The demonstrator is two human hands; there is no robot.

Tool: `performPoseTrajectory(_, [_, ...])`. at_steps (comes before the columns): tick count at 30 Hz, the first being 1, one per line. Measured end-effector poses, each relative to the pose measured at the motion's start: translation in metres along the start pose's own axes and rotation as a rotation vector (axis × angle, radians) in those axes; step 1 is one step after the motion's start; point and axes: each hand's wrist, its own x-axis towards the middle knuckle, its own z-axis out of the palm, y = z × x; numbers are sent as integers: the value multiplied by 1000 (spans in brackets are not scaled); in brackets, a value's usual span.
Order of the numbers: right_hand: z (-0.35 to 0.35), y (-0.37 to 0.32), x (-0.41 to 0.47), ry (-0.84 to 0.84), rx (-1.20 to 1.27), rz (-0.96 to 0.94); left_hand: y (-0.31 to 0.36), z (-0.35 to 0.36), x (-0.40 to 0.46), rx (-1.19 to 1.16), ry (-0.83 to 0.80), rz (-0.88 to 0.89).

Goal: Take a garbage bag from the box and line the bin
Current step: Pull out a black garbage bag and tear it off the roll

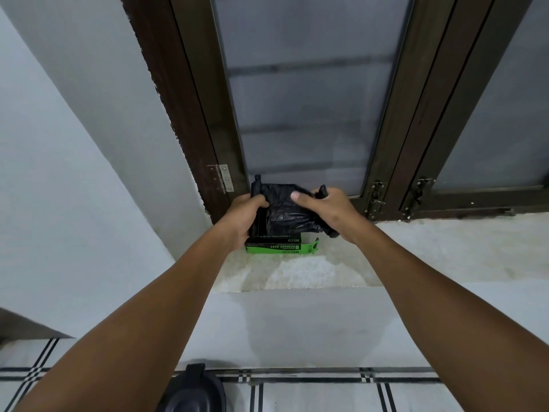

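Observation:
A green and black garbage bag box [282,248] stands on the stone window sill [430,251], close to the window frame. Just above the box is a crumpled black garbage bag [286,209], held between both hands. My left hand [245,217] grips its left side, fingers curled over the plastic. My right hand [326,211] grips its right side, thumb on top. A dark bin [193,391] shows at the bottom edge, on the floor below my left forearm; only its top is in view.
A brown-framed window [303,99] with frosted glass rises behind the sill, with latches [375,200] at its lower right. White walls lie left and below the sill. The floor [326,394] has white tiles with black lines.

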Motion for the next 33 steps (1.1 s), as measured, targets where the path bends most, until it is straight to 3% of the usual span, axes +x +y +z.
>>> performPoseTrajectory(2, [0, 4, 2, 17, -17, 10, 1, 2, 0, 9, 10, 2])
performPoseTrajectory(11, [-1, 11, 8, 150, 317, 89, -2, 7, 0, -146, 8, -67])
performPoseTrajectory(18, [2, 5, 12, 165, 387, 127, -5, 16, -3, -133, -43, -56])
performPoseTrajectory(26, [12, 7, 4, -36, 50, -59, -4, 29, 0, -74, -73, 33])
performPoseTrajectory(33, [-6, 10, 10, -173, 48, 275, -9, 13, 4, -58, -43, 58])
